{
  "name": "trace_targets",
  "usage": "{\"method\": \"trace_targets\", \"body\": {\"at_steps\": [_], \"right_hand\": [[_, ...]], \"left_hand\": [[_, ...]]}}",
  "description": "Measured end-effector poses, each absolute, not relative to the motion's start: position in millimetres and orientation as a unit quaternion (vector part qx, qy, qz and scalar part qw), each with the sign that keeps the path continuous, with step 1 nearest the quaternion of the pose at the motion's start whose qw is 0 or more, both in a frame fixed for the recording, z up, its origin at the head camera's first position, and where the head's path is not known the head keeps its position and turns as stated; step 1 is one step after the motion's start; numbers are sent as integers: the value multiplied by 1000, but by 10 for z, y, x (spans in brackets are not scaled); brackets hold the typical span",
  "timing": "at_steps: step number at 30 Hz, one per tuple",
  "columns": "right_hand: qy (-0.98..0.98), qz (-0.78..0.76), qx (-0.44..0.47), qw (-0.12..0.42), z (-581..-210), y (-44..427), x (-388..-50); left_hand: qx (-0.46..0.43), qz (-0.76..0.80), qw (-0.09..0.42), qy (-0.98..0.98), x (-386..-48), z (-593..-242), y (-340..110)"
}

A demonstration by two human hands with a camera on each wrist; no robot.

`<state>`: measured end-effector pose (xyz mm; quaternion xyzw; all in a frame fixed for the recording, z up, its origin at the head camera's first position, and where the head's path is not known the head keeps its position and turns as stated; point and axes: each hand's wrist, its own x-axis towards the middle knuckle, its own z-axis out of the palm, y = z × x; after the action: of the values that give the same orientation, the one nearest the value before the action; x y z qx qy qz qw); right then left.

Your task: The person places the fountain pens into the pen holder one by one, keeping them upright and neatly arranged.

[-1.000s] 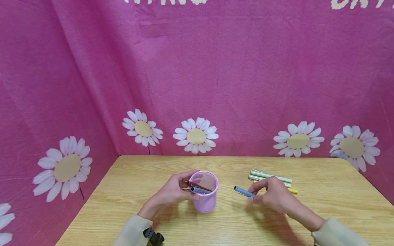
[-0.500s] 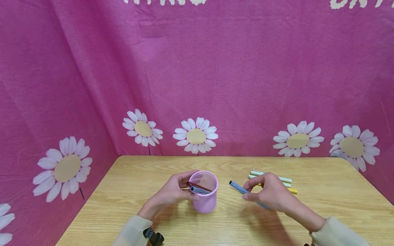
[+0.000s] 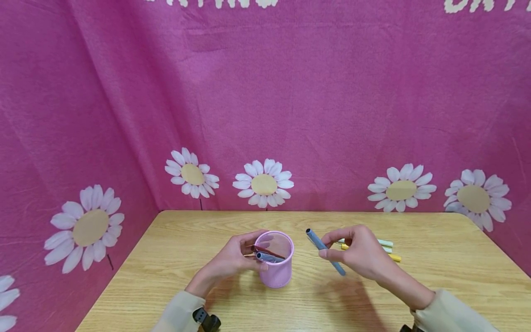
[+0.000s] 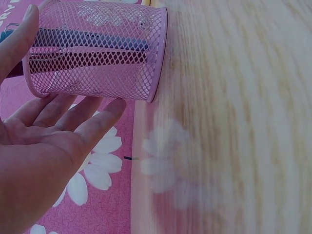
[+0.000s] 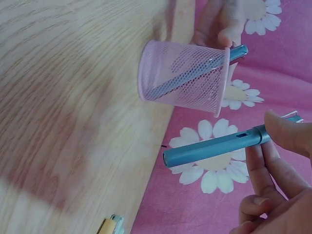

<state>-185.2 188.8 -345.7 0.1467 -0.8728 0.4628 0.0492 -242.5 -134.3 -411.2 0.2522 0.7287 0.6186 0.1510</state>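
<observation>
A pink mesh pen cup [image 3: 277,274] stands upright on the table, with a dark red pen [image 3: 267,251] and a blue pen [image 3: 269,257] leaning inside it. My left hand [image 3: 234,256] holds the cup from its left side, thumb near the rim and fingers around the far side. To the right of the cup, my right hand [image 3: 362,256] pinches another blue pen [image 5: 214,148] between thumb and fingers. That pen is raised off the table and tilted, its upper end leaning toward the cup. In the right wrist view its clip end lies by the thumb.
Behind the right hand lie light green pens [image 3: 386,243] and a yellow pen [image 3: 394,258], partly hidden by the hand. A pink cloth [image 3: 290,115] with printed daisies hangs behind and left of the wooden table [image 3: 199,226].
My right hand has lifted the blue pen off the table, moved it slightly left and turned it toward upright. The left hand and the cup have stayed in place.
</observation>
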Motion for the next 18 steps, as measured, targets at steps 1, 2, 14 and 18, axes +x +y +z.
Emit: {"method": "trace_targets", "body": {"at_steps": [1,2,14,18], "right_hand": [[-871,466,145,52,-3449,1880,-1856],[-870,470,141,53,-3437,1870,-1857],[-860,491,118,64,-3293,1722,-1875],[-850,508,123,71,-3256,1663,-1902]], "left_hand": [[252,619,151,729,-2425,-4111,-1344],[252,619,151,729,-2427,-4111,-1345],[247,613,153,735,-2423,-4108,-1338],[240,623,159,727,-2423,-4107,-1338]]}}
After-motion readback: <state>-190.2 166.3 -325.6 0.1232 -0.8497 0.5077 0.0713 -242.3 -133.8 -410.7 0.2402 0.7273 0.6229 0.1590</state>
